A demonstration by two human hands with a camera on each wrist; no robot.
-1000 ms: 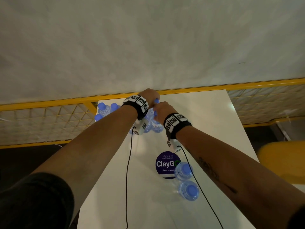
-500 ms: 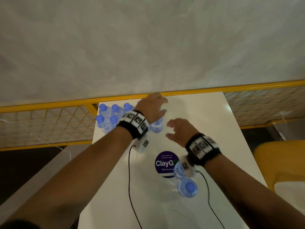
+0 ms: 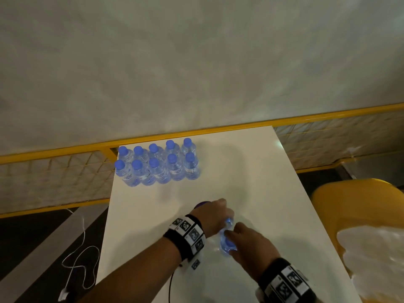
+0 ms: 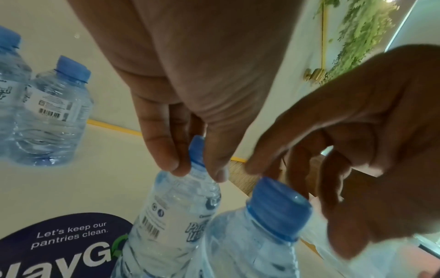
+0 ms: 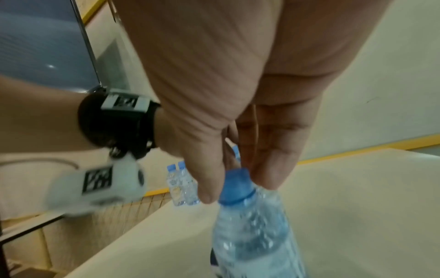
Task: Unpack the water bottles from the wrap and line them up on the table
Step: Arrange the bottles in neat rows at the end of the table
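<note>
Left wrist view shows the left hand [image 4: 181, 105] with its fingers [image 4: 161, 150] narrowed to a pinch on the cap of one bottle [image 4: 176, 212], which stands on the worktop [image 3: 251, 193] directly under the fingertips. The right hand [image 5: 238, 105] pinches a second bottle [image 5: 252, 231] just beside it in the same way. Ten lined-up bottles [image 3: 157, 165] stand in two rows well beyond the fingers. To do this well, I judge each lift should go straight up, gripping below the cap rim so thin plastic does not slip. Under the left fingers a round sticker [image 4: 59, 244] reads "Let's keep our pantries clean"; bottle labels show barcodes, their brand unreadable.
</note>
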